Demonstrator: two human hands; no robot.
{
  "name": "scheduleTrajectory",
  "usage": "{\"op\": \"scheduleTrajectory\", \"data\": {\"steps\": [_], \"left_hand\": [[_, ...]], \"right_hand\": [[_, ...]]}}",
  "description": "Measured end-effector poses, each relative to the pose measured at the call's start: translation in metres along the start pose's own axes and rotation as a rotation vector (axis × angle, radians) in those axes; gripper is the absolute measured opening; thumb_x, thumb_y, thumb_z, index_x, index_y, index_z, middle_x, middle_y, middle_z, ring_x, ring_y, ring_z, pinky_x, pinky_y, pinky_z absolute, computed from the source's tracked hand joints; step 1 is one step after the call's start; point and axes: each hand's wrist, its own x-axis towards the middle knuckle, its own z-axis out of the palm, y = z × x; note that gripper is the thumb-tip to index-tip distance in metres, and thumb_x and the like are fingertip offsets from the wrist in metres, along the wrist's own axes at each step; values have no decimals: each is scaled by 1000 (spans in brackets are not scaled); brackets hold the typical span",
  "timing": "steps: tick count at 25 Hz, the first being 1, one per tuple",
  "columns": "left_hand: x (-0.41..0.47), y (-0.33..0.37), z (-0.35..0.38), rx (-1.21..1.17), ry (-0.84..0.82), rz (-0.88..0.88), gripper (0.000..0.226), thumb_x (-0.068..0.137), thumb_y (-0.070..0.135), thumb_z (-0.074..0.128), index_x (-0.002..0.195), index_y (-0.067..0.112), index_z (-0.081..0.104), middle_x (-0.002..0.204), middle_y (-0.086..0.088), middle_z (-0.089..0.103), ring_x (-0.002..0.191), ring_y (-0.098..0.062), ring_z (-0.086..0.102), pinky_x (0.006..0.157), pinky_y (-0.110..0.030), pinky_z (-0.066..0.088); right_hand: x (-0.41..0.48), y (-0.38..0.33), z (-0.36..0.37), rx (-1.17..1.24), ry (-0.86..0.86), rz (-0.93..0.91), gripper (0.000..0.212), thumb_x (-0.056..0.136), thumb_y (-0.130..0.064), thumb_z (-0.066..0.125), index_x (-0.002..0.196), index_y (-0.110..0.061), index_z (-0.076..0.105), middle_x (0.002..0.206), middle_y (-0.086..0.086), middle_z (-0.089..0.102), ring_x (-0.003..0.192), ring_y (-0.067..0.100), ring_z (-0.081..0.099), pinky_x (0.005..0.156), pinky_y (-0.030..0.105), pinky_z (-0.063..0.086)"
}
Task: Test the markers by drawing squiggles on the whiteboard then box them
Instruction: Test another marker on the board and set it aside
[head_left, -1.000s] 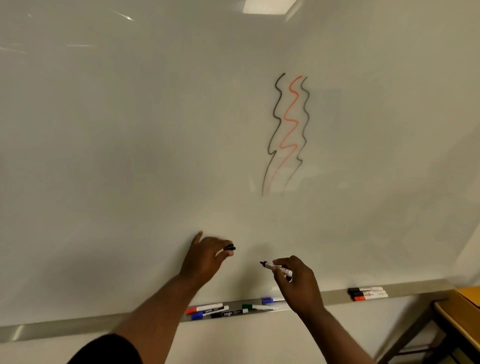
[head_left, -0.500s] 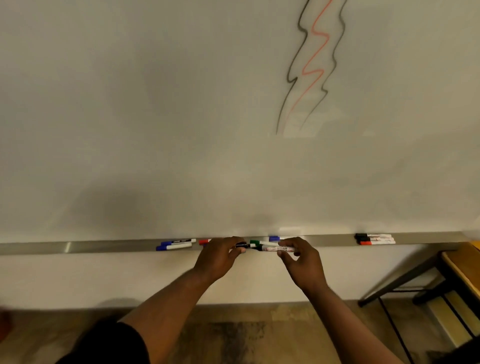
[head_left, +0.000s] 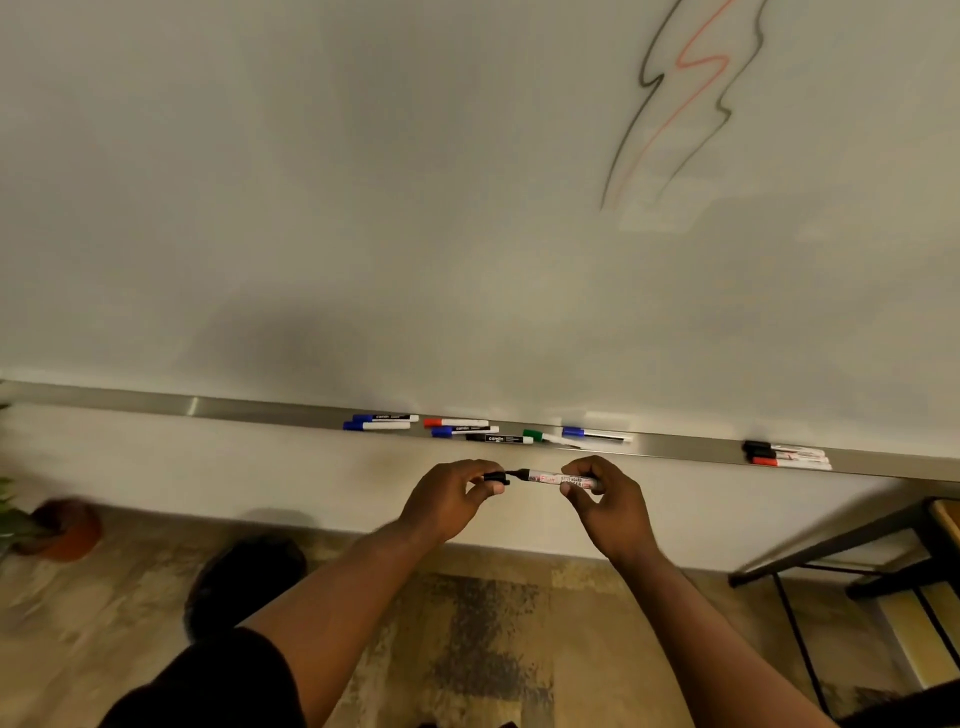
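Note:
My right hand (head_left: 605, 506) holds a white-barrelled black marker (head_left: 548, 478) level, just below the whiteboard's metal tray (head_left: 260, 410). My left hand (head_left: 447, 499) pinches the marker's black cap (head_left: 495, 476) right at the marker's tip. On the whiteboard (head_left: 363, 182), upper right, are two black squiggles and a red one (head_left: 691, 93). Several capped markers lie in the tray: blue ones (head_left: 379, 422), a red one (head_left: 455, 422), a green one (head_left: 540, 435), and a separate group of black and red ones (head_left: 784, 454) at the right.
A potted plant (head_left: 57, 527) stands on the floor at the left. A dark-framed table (head_left: 930, 525) with a wooden top stands at the right edge. My dark shoe (head_left: 244, 577) shows on the patterned floor below.
My view has dropped from the board to the tray. Both hands came down from the board and drew together, bringing the cap to the marker's tip.

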Motion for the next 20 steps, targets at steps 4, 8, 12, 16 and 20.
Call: {"op": "scheduleTrajectory", "data": {"steps": [4,8,12,16,20], "left_hand": [[-15,-6,2,-35,13,-45,27,92,38,66,118,35,68,114,16,69,100,0,59,83,-15,44],[-29,-14,7,-68,33,-111,26,93,35,65,119,34,68,112,14,69,102,-4,60,85,-18,46],[-49,-28,3,-13,16,-154,24,92,35,66,116,34,70,110,16,69,99,-3,59,84,-21,48],[-74,-56,-10,51,-50,-173,24,91,44,62,112,37,70,99,21,69,92,1,60,80,-23,49],[-91,-87,-37,28,-4,-194,24,90,44,62,111,37,70,97,19,70,89,0,63,81,-28,55]], "right_hand": [[-4,3,6,-9,-72,-11,22,86,-9,73,86,-31,67,90,-14,69,88,8,61,77,13,43],[-13,7,13,-68,-191,-31,27,85,-9,72,81,-34,65,87,-15,68,85,8,58,73,25,45],[-19,11,29,-147,-292,-74,27,86,-12,73,83,-38,64,88,-17,67,87,5,56,72,23,42],[-21,3,64,-192,-374,-126,20,86,-18,75,96,-35,71,94,-19,67,90,2,55,76,20,43],[-28,-14,110,-244,-427,-173,19,86,-19,75,97,-33,71,95,-18,68,88,4,56,76,21,44]]}}
